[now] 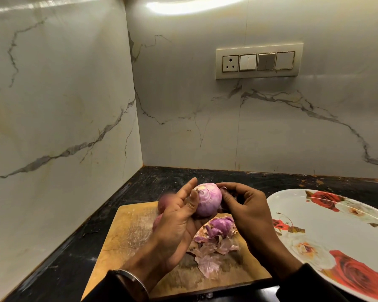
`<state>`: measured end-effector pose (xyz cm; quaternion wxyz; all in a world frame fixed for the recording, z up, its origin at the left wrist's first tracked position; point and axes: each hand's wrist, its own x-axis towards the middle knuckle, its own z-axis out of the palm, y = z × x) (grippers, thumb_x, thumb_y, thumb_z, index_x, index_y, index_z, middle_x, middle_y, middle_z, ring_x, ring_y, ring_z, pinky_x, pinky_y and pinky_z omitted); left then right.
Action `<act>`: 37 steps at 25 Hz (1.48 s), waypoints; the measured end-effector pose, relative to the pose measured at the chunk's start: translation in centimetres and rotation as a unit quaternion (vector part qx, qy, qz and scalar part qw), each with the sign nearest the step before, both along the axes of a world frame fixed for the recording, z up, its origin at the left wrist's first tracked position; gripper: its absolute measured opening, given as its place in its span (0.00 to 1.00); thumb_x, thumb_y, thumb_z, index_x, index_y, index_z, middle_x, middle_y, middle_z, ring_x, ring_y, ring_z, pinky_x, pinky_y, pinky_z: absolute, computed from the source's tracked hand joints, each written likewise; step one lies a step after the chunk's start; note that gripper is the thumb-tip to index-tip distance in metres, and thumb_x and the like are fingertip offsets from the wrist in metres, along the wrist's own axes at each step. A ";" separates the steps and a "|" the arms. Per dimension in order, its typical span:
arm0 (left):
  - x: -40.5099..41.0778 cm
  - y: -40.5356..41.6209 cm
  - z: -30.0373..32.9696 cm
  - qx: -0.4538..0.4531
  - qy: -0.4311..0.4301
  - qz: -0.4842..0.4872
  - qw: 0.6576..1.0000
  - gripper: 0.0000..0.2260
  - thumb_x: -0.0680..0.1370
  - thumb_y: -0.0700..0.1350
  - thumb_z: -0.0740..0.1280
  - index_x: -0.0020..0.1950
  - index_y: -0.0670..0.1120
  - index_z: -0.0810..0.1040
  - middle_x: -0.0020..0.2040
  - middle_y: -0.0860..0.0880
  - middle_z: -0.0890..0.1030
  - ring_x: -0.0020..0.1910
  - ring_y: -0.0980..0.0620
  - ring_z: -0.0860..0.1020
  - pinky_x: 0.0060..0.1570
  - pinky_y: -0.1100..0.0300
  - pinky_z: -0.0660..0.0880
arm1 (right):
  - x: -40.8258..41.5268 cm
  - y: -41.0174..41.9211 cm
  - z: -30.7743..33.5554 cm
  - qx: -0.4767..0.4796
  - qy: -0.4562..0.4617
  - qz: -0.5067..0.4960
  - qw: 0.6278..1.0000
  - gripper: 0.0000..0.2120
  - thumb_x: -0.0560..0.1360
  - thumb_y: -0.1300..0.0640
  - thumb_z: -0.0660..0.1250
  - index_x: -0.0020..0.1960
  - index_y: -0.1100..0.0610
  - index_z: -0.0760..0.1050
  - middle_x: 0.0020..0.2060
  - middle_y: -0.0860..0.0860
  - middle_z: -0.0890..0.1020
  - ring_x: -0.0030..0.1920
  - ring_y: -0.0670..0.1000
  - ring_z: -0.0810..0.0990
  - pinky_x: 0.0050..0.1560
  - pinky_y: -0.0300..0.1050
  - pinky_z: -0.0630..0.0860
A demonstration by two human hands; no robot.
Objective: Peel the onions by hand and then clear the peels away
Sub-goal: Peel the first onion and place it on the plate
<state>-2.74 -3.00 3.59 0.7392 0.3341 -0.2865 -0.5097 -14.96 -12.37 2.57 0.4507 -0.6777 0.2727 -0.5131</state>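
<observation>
A purple, mostly peeled onion [206, 200] is held up above the wooden cutting board [127, 232]. My left hand [179, 223] cradles it from the left and below, thumb pressed on its front. My right hand [247, 212] pinches a strip of peel [223, 189] at the onion's right side. A heap of purple and papery peels [214, 240] lies on the board under my hands. Two unpeeled reddish onions [163, 203] sit on the board behind my left hand, partly hidden.
A large white plate with red rose prints [327, 236] rests on the black counter [70, 253] to the right of the board. Marble walls meet in a corner behind. A switch panel [259, 61] is on the back wall.
</observation>
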 end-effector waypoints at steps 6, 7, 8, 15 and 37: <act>-0.1 0.4 0.2 -0.002 -0.037 -0.002 0.999 0.20 0.72 0.38 0.69 0.64 0.43 0.75 0.55 0.41 0.85 0.54 0.43 0.84 0.46 0.57 0.83 | 0.0 0.2 0.1 0.087 -0.047 0.020 0.995 0.10 0.76 0.65 0.69 0.48 0.52 0.84 0.43 0.49 0.87 0.47 0.49 0.85 0.47 0.47 0.83; 0.0 0.4 0.2 0.002 -0.028 -0.006 1.000 0.20 0.74 0.41 0.68 0.66 0.42 0.74 0.57 0.39 0.84 0.53 0.42 0.84 0.48 0.55 0.83 | 0.0 0.3 0.3 0.124 -0.075 0.039 0.989 0.09 0.76 0.66 0.68 0.48 0.54 0.84 0.43 0.51 0.87 0.47 0.52 0.86 0.47 0.48 0.84; 0.0 0.4 0.2 0.007 -0.016 -0.009 1.000 0.20 0.76 0.44 0.67 0.68 0.40 0.74 0.59 0.37 0.82 0.53 0.41 0.83 0.49 0.53 0.83 | -0.1 0.3 0.4 0.151 -0.098 0.052 0.982 0.09 0.76 0.67 0.68 0.49 0.57 0.84 0.44 0.53 0.87 0.47 0.53 0.86 0.45 0.48 0.84; 0.5 0.2 0.2 0.035 0.032 0.028 0.999 0.21 0.80 0.55 0.61 0.65 0.41 0.74 0.59 0.35 0.82 0.56 0.41 0.82 0.50 0.53 0.82 | -0.4 -0.6 0.1 0.150 -0.014 -0.025 0.988 0.11 0.78 0.66 0.65 0.53 0.55 0.83 0.50 0.53 0.85 0.47 0.51 0.84 0.44 0.43 0.83; 0.1 0.3 0.5 0.004 0.042 0.036 0.998 0.14 0.82 0.38 0.59 0.67 0.41 0.74 0.59 0.38 0.82 0.56 0.39 0.83 0.49 0.50 0.83 | 0.1 0.4 0.3 0.007 0.009 0.060 0.998 0.14 0.76 0.58 0.68 0.61 0.56 0.81 0.51 0.50 0.85 0.47 0.47 0.85 0.41 0.43 0.83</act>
